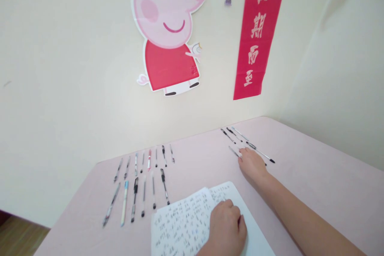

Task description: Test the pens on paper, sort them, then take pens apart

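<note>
The left hand (226, 228), curled into a loose fist, rests on one open notebook (183, 224). Left of it lie six pens (134, 199) in a row, with eight more pens (149, 160) behind. The right hand (252, 164) reaches to five loose pens (259, 152), fingertips on one; whether it grips is unclear.

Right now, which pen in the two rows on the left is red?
The red-and-white pen in the back row, about mid-row. Its neighbours look dark or clear; the only other coloured one is the pale blue pen in front.
</note>
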`<state>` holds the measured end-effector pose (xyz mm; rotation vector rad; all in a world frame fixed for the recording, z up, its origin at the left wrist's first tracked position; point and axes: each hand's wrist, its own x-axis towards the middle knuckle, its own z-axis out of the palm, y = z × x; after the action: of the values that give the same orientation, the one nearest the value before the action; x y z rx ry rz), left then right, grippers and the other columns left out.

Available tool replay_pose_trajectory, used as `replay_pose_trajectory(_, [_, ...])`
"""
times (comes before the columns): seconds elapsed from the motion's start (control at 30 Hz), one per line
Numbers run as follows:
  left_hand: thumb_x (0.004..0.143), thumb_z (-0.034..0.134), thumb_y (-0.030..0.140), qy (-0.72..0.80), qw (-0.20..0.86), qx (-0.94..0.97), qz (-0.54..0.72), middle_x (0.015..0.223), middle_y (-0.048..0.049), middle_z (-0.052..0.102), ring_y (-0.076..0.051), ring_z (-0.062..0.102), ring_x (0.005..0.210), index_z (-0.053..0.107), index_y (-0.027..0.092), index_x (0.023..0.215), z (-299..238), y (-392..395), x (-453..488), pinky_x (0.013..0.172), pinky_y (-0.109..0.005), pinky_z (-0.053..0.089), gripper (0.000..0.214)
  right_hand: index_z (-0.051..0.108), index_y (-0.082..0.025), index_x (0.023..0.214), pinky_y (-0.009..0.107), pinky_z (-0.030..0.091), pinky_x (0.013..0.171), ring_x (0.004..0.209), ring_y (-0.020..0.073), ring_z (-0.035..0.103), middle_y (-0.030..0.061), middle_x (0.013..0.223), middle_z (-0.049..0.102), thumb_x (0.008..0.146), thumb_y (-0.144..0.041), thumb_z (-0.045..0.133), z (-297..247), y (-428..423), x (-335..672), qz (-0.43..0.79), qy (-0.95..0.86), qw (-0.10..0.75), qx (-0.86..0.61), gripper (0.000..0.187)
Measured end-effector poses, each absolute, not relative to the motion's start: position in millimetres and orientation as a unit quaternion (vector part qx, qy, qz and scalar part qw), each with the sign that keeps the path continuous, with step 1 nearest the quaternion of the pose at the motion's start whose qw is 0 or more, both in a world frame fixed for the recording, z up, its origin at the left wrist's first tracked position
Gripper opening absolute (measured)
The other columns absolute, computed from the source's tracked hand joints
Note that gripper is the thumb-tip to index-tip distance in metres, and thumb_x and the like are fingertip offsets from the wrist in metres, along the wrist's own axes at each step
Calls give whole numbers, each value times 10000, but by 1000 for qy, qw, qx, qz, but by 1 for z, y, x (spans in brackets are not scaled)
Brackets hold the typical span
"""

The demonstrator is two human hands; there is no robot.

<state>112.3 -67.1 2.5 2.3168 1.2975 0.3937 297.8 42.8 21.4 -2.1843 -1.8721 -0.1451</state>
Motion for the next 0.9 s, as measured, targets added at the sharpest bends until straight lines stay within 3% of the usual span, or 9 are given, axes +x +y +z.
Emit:
replay_pose_trajectory(0.17, [791, 413, 231, 470, 228, 841, 141, 811, -48, 600, -183, 525, 788, 611, 190, 706, 4, -68, 112, 709, -312, 387, 219, 575, -112, 1002, 304, 381, 752, 896, 233, 580, 151, 958, 610, 840, -163, 422, 17, 41, 297, -25, -634, 77, -769, 229])
replay_pose_trajectory(0.43, [789, 414, 229, 465, 221, 843, 154, 787, -54, 598, -186, 527, 775, 615, 185, 703, -2, -68, 112, 694, -313, 388, 223, 551, -102, 1031, 296, 388, 742, 900, 230, 598, 159, 978, 620, 798, -122, 410, 11, 47, 266, 35, -661, 99, -743, 273])
replay_pose_trajectory(0.7, [754, 421, 196, 465, 239, 837, 162, 799, -80, 639, -209, 566, 782, 649, 178, 717, 2, -69, 112, 708, -327, 417, 232, 362, -117, 1324, 284, 399, 791, 973, 219, 590, 146, 1077, 628, 750, -137, 464, 14, 51, 190, 161, -764, 103, -616, 583])
replay_pose_trajectory(0.77, [718, 435, 156, 456, 256, 834, 178, 873, -81, 665, -219, 579, 824, 665, 184, 782, 5, -68, 112, 738, -331, 425, 241, 389, -133, 1307, 288, 411, 755, 939, 223, 605, 137, 1042, 645, 742, -141, 467, 17, 51, 166, 171, -789, 96, -582, 570])
replay_pose_trajectory(0.9, [705, 453, 132, 438, 303, 811, 244, 1013, -56, 669, -228, 581, 933, 648, 214, 962, 10, -69, 111, 806, -331, 433, 334, 558, -156, 1088, 282, 418, 674, 872, 227, 625, 121, 957, 669, 741, -159, 462, 26, 51, 127, 184, -832, 67, -518, 360])
